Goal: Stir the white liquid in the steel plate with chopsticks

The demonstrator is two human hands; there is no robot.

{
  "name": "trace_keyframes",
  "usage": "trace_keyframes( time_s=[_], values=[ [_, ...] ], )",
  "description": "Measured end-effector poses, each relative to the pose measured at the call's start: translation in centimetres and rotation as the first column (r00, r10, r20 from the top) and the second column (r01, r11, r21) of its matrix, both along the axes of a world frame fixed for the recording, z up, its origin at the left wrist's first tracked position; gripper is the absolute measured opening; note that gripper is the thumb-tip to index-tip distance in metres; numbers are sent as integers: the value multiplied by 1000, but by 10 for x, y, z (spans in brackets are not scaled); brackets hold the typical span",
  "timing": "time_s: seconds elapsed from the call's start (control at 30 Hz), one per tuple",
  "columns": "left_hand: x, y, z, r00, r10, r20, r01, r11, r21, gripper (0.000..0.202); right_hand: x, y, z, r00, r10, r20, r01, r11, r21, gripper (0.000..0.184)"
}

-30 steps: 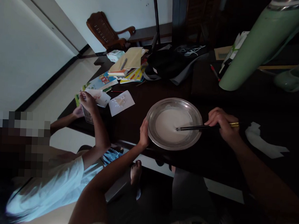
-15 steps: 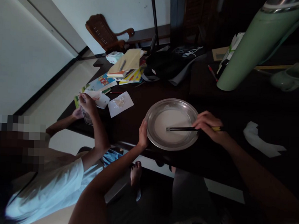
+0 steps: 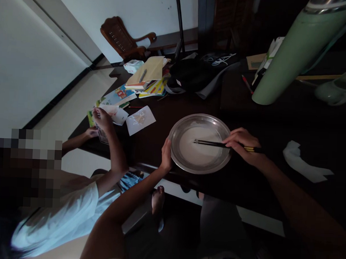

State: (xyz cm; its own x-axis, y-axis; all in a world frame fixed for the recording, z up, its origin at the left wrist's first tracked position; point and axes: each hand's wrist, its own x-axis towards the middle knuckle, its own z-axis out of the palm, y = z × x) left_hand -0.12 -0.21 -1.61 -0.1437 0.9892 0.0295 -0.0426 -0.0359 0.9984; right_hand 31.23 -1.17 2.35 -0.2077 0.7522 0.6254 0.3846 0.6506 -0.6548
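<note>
Now right hand (image 3: 245,145), fingers clamped on chopsticks (image 3: 210,143), sits farther over bowl (image 3: 176,139), suggesting stirring; left hand (image 3: 166,156) touches it, grip unclear.

The head camera is looking forward and down from above the near side of the dark table (image 3: 147,149). It is viewing the metal bowl (image 3: 200,169) from nearby, sitting somewhat tilted, and is taking in the wooden chair (image 3: 116,37) beyond the table's far left end.
</note>
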Motion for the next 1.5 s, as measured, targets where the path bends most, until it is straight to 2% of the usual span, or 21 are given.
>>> trace_keyframes(
  time_s=[0.1,0.17,0.27,0.37,0.47,0.57,0.67,0.77,0.87,0.93,1.0,1.07,1.13,1.2,1.27,1.33,1.43,1.5],
  values=[
    [0,-1,3,1000,-13,21,13,1000,-1,45,6,2,-1,989,-69,-129,73,997,27,36],
    [1,-2,5,1000,-17,9,17,1000,7,43,8,2,-1,979,-26,-200,31,999,23,42],
    [1,-2,7,999,-21,-25,22,1000,15,44,3,0,-1,993,55,-104,-56,998,-4,36],
    [0,-1,6,999,-20,-40,20,1000,17,46,0,0,-2,999,22,23,-21,1000,-18,24],
    [0,-1,6,999,-21,-45,21,1000,3,48,5,1,-2,992,-65,-105,65,998,-1,35],
    [0,-1,6,999,-20,-50,19,1000,-12,47,8,1,-2,971,-25,-239,24,1000,-9,46],
    [0,-2,8,999,-5,-48,5,1000,-16,49,3,-1,-3,994,37,-99,-40,999,-34,35],
    [1,-2,9,999,5,-47,-6,1000,-17,53,3,0,-3,999,-40,25,40,999,-30,23],
    [2,-2,9,999,-2,-37,1,1000,-24,56,9,1,-2,987,-109,-117,110,994,6,40],
    [2,-3,9,999,-9,-34,8,1000,-24,58,11,1,-1,975,-84,-206,83,996,-14,48],
    [1,-3,9,999,-9,-41,8,1000,-14,59,8,0,-2,985,-17,-170,9,999,-46,47],
    [0,-3,9,999,-9,-46,8,1000,-10,57,3,-1,-3,998,43,-47,-46,997,-55,37],
    [0,-3,9,999,-12,-45,11,1000,-17,54,1,0,-4,999,31,42,-30,999,-31,25],
    [0,-3,9,999,-12,-39,11,1000,-24,52,3,0,-3,999,-38,0,38,999,8,27],
    [1,-2,9,999,-5,-38,4,1000,-22,53,6,1,-1,989,-87,-122,90,996,19,40],
    [1,-2,9,999,5,-45,-6,1000,-16,53,7,0,0,979,-72,-192,74,997,2,47],
    [1,-1,8,999,16,-43,-17,1000,-20,48,2,-1,-1,998,16,-67,-18,999,-26,37],
    [1,-1,8,1000,15,-27,-16,1000,-26,45,0,-1,-1,999,25,22,-25,999,-25,27]
  ],
)
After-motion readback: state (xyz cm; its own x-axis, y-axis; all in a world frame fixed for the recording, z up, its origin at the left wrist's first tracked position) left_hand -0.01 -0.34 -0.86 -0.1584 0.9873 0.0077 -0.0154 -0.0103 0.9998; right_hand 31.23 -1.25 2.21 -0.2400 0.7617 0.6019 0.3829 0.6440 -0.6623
